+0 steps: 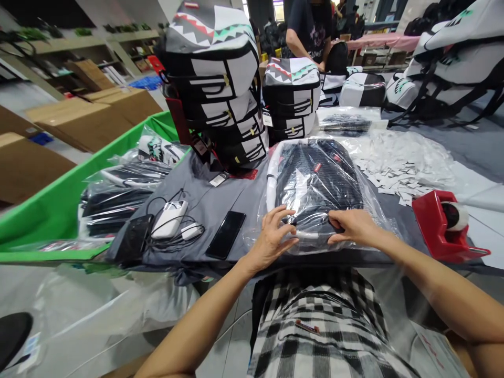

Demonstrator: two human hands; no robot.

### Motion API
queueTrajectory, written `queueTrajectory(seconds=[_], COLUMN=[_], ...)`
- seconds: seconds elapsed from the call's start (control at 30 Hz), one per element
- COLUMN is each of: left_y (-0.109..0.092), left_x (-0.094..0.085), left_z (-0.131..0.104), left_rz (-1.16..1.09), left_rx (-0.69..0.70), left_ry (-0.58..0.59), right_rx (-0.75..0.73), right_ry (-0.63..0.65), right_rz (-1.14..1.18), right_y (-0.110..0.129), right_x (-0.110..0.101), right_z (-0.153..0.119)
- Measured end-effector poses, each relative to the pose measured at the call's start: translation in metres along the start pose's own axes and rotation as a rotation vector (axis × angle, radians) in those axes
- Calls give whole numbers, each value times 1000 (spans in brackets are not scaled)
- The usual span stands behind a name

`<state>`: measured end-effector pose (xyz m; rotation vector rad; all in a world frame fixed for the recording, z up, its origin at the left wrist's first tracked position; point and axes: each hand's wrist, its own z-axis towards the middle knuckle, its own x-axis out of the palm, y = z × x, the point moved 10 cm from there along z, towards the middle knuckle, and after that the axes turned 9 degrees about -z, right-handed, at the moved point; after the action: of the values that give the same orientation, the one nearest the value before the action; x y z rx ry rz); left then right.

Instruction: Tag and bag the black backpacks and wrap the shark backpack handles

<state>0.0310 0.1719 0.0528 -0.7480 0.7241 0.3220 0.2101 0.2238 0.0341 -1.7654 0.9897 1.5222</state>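
A black backpack with white edging (318, 178) lies flat inside a clear plastic bag (378, 210) at the table's front edge. My left hand (273, 233) is at the bag's near left corner, its fingers spread and curved over the plastic. On the near right side, my right hand (352, 226) has its fingers curled and pinches the plastic by the thumb. A black phone (226, 234) lies left of my left hand. To the right of the bag stands a red tape dispenser (441, 226) with a roll of tape.
Stacked black-and-white backpacks (220, 89) rise behind the bag. Bagged backpacks lie in a green-lined bin (35, 226) at left. A white power bank (169, 219) with cables is nearby. Small packets (405, 163) are piled at right. Another person (311, 31) stands across the table.
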Motion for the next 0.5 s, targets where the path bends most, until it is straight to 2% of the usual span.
queueTrajectory(seconds=[0.17, 0.33, 0.5], left_y=[8, 4, 27], left_x=[4, 9, 2], left_z=[3, 6, -2], left_rz=[-53, -107, -41], left_rx=[-76, -45, -100], left_ry=[12, 52, 95], right_rx=[2, -3, 11], right_ry=[5, -3, 15], right_rz=[11, 15, 17], right_y=[0, 1, 2], right_x=[1, -2, -3], right_z=[1, 0, -1])
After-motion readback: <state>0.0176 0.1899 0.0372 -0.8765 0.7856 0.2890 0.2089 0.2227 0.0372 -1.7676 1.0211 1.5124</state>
